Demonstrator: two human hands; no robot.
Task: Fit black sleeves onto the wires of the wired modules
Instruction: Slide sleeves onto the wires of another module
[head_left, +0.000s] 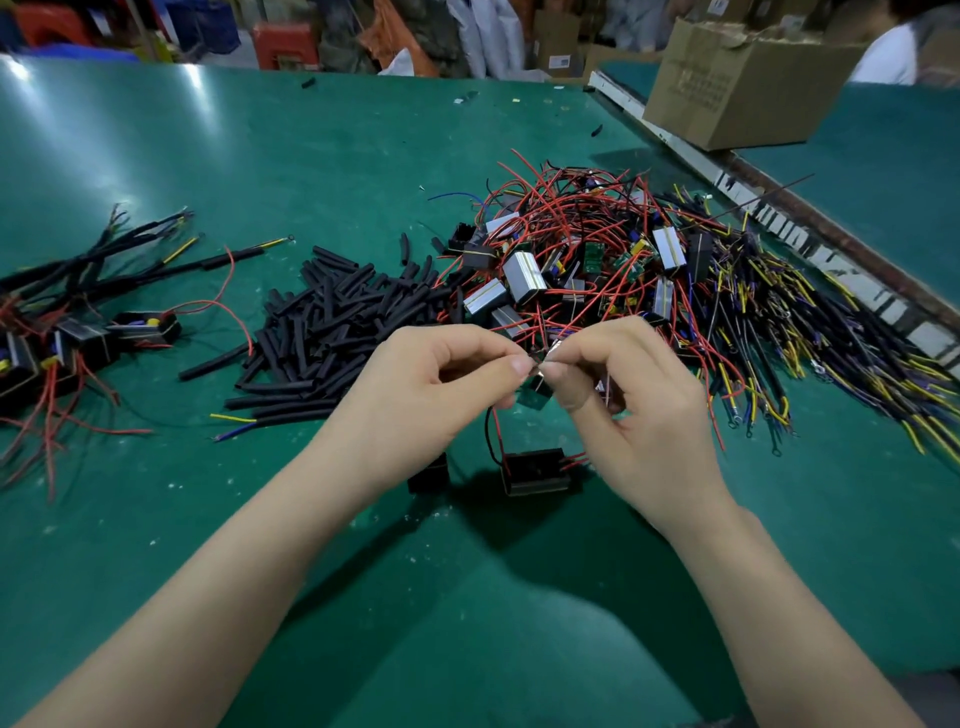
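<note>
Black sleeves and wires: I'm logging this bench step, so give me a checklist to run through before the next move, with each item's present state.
1. Loose black tubular sleeves piled within reach on the green table mat: ok.
2. Left hand and right hand pinching together at the fingertips: ok.
3. Sleeve actually started on a wire: cannot tell, blurred.
4. Black box-shaped module hanging by its wires below the hands: ok.
5. Tangled heap of red-wired modules close behind: ok.
6. Sleeved modules kept apart on the left: ok.

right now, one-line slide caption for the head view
Both hands, left hand and right hand, pinch wire ends above a black module, between the loose sleeves and the tangled modules.
</note>
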